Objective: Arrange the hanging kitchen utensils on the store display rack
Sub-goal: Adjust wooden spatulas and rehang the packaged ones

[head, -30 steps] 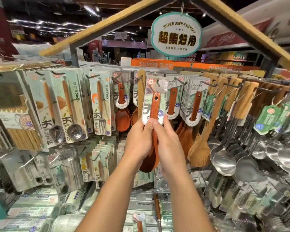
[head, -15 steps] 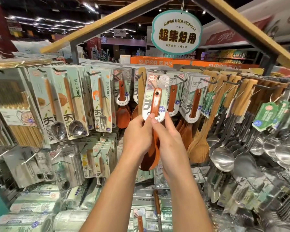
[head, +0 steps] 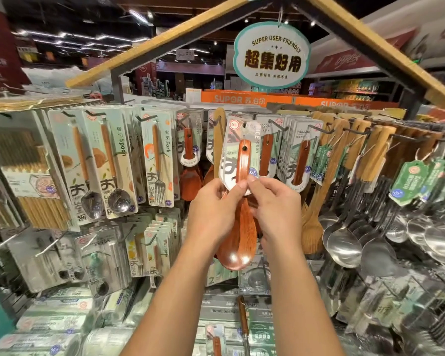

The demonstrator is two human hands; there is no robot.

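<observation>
At frame centre, left hand (head: 211, 214) and right hand (head: 275, 211) each pinch the carded wooden rice spoon (head: 238, 201) at its lower card edge. Whether its hole is seated on a rack hook cannot be told; neighbouring packs already hang.

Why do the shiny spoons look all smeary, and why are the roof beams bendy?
Head view: the steel ladles at the right edge are blurred and streaked with glare from the ceiling lights; the wide-angle lens bows the wooden beams and stretches the edges. The rice spoon pinched by the left hand and right hand is sharp, with two bright glints on its bowl.
</observation>
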